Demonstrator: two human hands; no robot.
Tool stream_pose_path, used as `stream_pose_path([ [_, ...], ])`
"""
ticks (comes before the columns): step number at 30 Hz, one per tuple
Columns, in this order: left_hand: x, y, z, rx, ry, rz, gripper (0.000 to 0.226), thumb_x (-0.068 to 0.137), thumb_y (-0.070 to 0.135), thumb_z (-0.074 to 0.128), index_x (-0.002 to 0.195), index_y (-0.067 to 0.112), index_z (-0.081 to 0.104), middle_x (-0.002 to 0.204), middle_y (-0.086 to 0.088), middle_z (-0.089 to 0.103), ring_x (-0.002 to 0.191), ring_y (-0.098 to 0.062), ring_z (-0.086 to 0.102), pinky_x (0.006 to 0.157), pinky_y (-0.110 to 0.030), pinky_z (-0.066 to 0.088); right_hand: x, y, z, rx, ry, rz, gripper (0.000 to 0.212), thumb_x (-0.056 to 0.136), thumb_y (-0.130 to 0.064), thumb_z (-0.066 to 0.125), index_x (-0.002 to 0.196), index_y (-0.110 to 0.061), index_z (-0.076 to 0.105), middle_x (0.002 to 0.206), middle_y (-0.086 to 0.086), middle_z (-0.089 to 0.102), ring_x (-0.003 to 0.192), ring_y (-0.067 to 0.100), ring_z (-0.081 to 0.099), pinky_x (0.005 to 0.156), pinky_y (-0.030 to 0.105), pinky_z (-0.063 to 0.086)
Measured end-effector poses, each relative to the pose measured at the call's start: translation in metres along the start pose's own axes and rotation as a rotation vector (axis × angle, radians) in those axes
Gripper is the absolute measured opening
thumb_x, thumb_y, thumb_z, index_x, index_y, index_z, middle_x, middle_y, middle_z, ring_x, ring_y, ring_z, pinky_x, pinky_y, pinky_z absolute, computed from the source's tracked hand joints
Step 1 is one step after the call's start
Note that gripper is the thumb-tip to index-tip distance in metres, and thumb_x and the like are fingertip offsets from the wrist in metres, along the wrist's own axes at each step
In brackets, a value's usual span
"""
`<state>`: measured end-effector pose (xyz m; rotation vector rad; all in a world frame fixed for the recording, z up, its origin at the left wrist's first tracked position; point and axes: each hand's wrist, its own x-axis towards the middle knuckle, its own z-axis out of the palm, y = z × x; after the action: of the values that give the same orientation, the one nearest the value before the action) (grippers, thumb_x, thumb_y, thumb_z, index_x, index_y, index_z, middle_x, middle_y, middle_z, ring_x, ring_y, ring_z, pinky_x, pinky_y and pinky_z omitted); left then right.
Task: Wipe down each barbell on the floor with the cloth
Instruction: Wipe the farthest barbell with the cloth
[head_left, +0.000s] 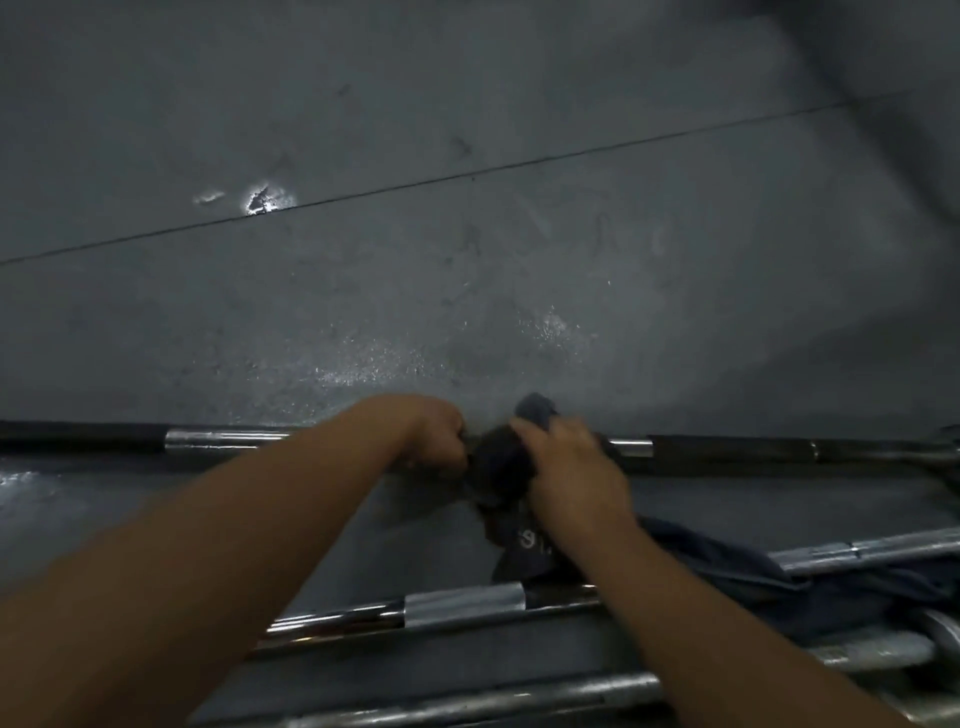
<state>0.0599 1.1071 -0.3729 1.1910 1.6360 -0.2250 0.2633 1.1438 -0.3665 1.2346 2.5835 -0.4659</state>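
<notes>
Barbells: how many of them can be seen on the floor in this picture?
4 at least. The far barbell is under both hands, the second barbell lies nearer, the third barbell is at right, the nearest barbell is at bottom. The cloth may hide more.

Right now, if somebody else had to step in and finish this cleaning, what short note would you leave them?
Left hand: closed on the far barbell, steadying it.
Right hand: grip shut on the dark cloth, bunched around that bar's middle; the cloth's tail trails toward the nearer bars.
Nearer barbells lie on the floor, untouched by either hand.
Done: cannot tell which bars are already wiped.
Left: finish this bar, then the others.
</notes>
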Motion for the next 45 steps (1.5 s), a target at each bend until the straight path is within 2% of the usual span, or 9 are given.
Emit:
stream_pose_path([
  [5, -0.015, -0.006, 0.065, 0.532, 0.760, 0.058, 0.037, 0.068, 0.036, 0.075, 0.094, 0.021, 0.054, 0.087, -0.003, 0.065, 0.078, -0.028, 0.064, 0.063, -0.030, 0.045, -0.008, 0.042, 0.000, -0.066, 0.134, 0.326, 0.036, 0.088, -0.014, 0.052, 0.122, -0.026, 0.056, 0.130, 0.006, 0.048, 0.125, 0.029, 0.036, 0.078, 0.040, 0.049],
  [12, 0.010, -0.002, -0.004, 0.077, -0.031, -0.031, 0.030, 0.070, 0.039, 0.068, 0.092, 0.019, 0.069, 0.093, -0.003, 0.071, 0.082, -0.021, 0.068, 0.076, -0.034, 0.056, 0.013, -0.028, 0.008, -0.025, 0.029, -0.028, 0.046, 0.088, -0.024, 0.055, 0.130, -0.036, 0.044, 0.131, 0.001, 0.045, 0.121, 0.027, 0.042, 0.080, 0.040, 0.048],
  [18, -0.011, -0.007, 0.071, 0.518, 0.890, 0.086, 0.034, 0.059, 0.022, 0.077, 0.085, 0.018, 0.055, 0.077, -0.006, 0.063, 0.070, -0.033, 0.063, 0.058, -0.034, 0.043, 0.001, 0.029, 0.005, -0.111, 0.139, 0.343, 0.033, 0.091, -0.020, 0.054, 0.123, -0.027, 0.053, 0.131, 0.007, 0.046, 0.126, 0.032, 0.038, 0.076, 0.040, 0.046],
  [22, 0.003, -0.005, 0.029, 0.299, 0.385, 0.013, 0.019, 0.073, 0.040, 0.067, 0.087, 0.028, 0.062, 0.088, 0.000, 0.067, 0.087, -0.027, 0.066, 0.067, -0.030, 0.046, 0.011, -0.058, 0.024, 0.006, 0.043, 0.070, 0.046, 0.092, -0.027, 0.054, 0.136, -0.033, 0.038, 0.140, 0.004, 0.036, 0.131, 0.031, 0.031, 0.087, 0.045, 0.047],
  [25, 0.007, -0.007, 0.001, 0.064, 0.058, 0.005, 0.018, 0.075, 0.037, 0.068, 0.089, 0.026, 0.067, 0.091, 0.003, 0.069, 0.088, -0.021, 0.066, 0.084, -0.035, 0.054, 0.006, -0.005, 0.008, -0.012, 0.043, -0.007, 0.054, 0.084, -0.026, 0.058, 0.134, -0.037, 0.041, 0.136, 0.001, 0.041, 0.125, 0.027, 0.040, 0.084, 0.042, 0.050],
  [30, -0.009, -0.002, 0.063, 0.549, 0.766, 0.087, 0.036, 0.067, 0.030, 0.074, 0.094, 0.022, 0.052, 0.086, -0.002, 0.063, 0.076, -0.030, 0.062, 0.060, -0.033, 0.044, -0.004, 0.069, 0.001, -0.101, 0.138, 0.348, 0.043, 0.084, -0.024, 0.061, 0.125, -0.028, 0.051, 0.132, 0.007, 0.046, 0.127, 0.031, 0.036, 0.081, 0.043, 0.049],
  [37, 0.018, -0.005, 0.002, 0.110, 0.023, 0.017, 0.040, 0.060, 0.050, 0.067, 0.093, 0.029, 0.068, 0.088, 0.003, 0.072, 0.081, -0.020, 0.069, 0.080, -0.037, 0.058, 0.007, 0.007, 0.004, -0.004, 0.035, 0.033, 0.058, 0.082, -0.025, 0.057, 0.137, -0.036, 0.043, 0.140, 0.004, 0.042, 0.130, 0.028, 0.036, 0.090, 0.043, 0.048],
  [42, -0.010, -0.007, 0.064, 0.556, 0.756, 0.089, 0.036, 0.068, 0.034, 0.074, 0.094, 0.022, 0.052, 0.086, -0.003, 0.064, 0.076, -0.028, 0.064, 0.060, -0.032, 0.046, -0.004, 0.041, 0.007, -0.062, 0.146, 0.338, 0.048, 0.080, -0.028, 0.063, 0.126, -0.029, 0.052, 0.132, 0.007, 0.047, 0.129, 0.030, 0.035, 0.084, 0.045, 0.048],
  [45, -0.002, -0.006, 0.042, 0.467, 0.594, 0.045, 0.025, 0.077, 0.038, 0.066, 0.095, 0.024, 0.056, 0.091, -0.003, 0.066, 0.084, -0.030, 0.066, 0.062, -0.031, 0.042, 0.011, -0.033, 0.022, -0.014, 0.070, 0.253, 0.043, 0.088, -0.030, 0.058, 0.130, -0.033, 0.048, 0.139, 0.004, 0.039, 0.134, 0.032, 0.027, 0.091, 0.048, 0.042],
])
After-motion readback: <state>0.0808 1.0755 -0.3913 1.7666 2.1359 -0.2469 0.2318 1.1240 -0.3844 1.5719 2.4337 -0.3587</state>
